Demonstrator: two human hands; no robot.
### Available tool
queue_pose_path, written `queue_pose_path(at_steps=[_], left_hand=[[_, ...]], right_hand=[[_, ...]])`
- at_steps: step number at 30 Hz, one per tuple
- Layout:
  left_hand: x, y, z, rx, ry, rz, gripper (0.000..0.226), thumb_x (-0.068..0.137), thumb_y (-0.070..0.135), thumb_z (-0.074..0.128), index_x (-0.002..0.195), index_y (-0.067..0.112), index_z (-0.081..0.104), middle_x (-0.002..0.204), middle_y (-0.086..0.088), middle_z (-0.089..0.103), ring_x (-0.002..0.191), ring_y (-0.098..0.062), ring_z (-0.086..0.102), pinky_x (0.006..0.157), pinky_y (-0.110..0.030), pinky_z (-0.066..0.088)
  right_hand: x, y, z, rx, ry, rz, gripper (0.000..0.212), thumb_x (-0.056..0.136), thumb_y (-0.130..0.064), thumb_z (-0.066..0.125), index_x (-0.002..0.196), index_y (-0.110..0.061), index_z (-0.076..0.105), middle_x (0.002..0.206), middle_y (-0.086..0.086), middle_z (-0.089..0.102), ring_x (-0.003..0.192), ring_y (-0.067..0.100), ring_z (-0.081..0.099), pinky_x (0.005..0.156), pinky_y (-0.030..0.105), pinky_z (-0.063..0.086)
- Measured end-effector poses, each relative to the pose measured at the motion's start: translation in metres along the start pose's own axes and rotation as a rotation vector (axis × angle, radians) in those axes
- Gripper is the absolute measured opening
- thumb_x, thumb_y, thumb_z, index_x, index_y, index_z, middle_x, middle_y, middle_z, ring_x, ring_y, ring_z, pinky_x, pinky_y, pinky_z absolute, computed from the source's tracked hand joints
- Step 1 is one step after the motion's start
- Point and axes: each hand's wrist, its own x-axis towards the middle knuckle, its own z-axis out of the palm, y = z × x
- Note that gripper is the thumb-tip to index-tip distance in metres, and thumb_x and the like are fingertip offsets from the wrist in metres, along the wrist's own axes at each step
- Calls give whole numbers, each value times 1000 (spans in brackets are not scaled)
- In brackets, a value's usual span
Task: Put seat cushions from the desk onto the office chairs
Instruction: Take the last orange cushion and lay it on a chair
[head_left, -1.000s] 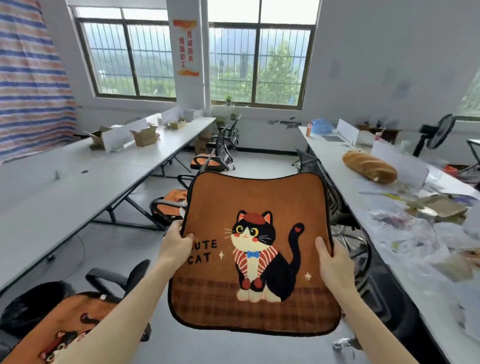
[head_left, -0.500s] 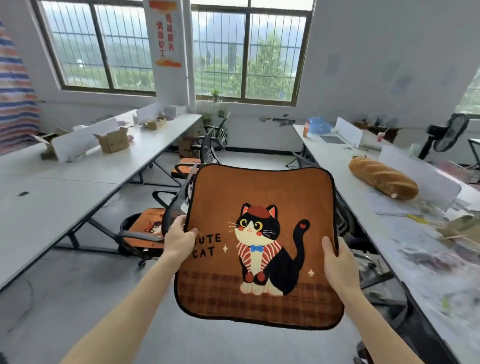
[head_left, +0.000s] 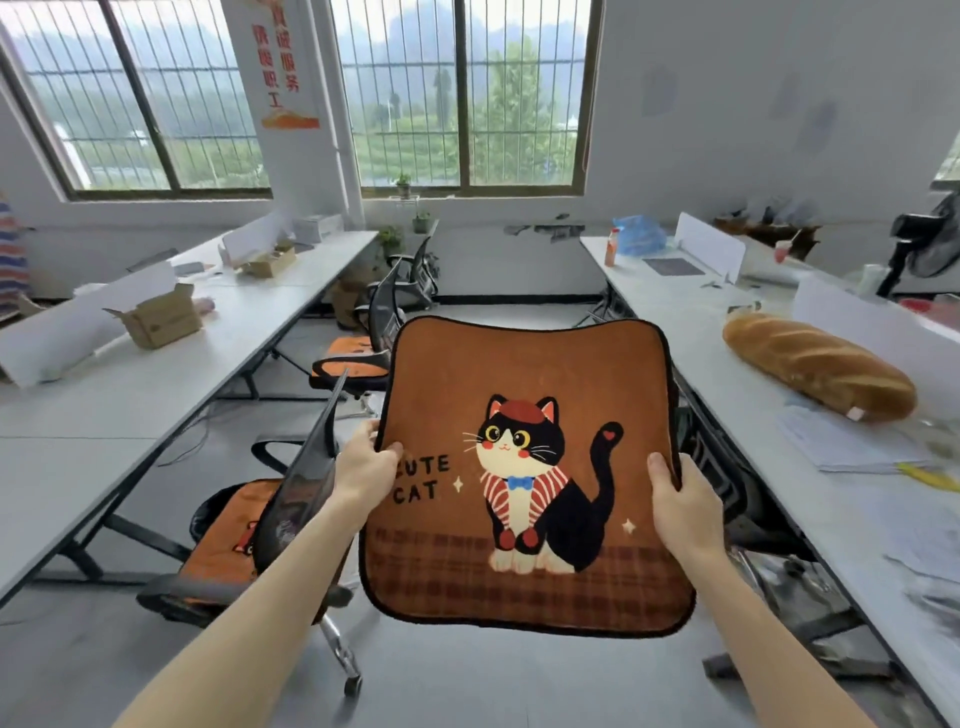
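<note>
Gripping a plush, rounded-square cushion (head_left: 524, 415): both hands (head_left: 366, 467).

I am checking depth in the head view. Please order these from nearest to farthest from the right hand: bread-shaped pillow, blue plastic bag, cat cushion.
1. cat cushion, gripped by the right hand.
2. bread-shaped pillow, on the right desk.
3. blue plastic bag, at that desk's far end.
</note>
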Motion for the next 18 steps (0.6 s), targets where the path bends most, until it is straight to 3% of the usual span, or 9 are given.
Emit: queue_pose_path(at_steps=[4,8,13,18], left_hand=[[79,26,33,14,27,6,26,99,19,56,125,21,54,104,0,65,85,-16,63,70,-33,50],[151,36,68,16,34,-11,18,99,15,57,115,21,54,102,-1,66,85,-17,62,68,-32,49],[257,36,105,0,34,-43,18,97,16,58,113,24,54,100,4,66,88,-18,64,84,-40,54],[385,34,142,-3,15,-46,24,96,17,58,118,24,54,103,3,67,93,-22,65,86,-43,55]], right_hand=[[102,-11,30,-14,-31,-36,31,106,-41,42,120,-22,62,106,-3,64,97,19,55,86,36,39],[187,-20,61,-65,-50,-31,33,104,-50,39,120,-30,60,100,-12,60,97,17,54,94,46,45],[294,-29,113,-56,-95,-51,24,105,-43,42,110,-30,61,91,-17,62,87,14,59,82,36,42],[395,-32,181,-64,-65,-64,22,106,-40,43,111,-28,62,92,-16,62,92,17,57,86,34,41]])
